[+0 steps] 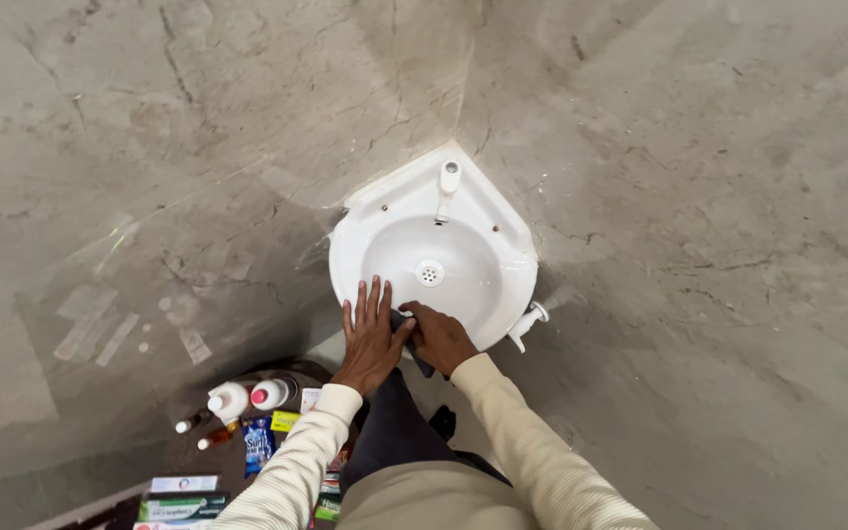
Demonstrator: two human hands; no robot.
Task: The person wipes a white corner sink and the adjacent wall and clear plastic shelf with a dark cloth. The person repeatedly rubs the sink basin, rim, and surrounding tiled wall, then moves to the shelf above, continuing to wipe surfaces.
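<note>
A white corner wash basin (503, 260) is fixed where two grey plastered walls meet, with a white tap (449, 182) at its back and a drain (430, 273) in the middle. My left hand (371, 339) lies flat, fingers spread, on the basin's front rim. Beside it, my right hand (440, 337) presses a dark cloth (410, 339) against the same rim; only a little of the cloth shows between the hands. Both arms wear cream ribbed sleeves.
On the floor at the lower left stand white bottles (231, 400), small bottles (193, 422), a blue sachet (258, 445) and several flat packets and boxes (182, 506). A white pipe fitting (529, 322) sticks out under the basin's right side.
</note>
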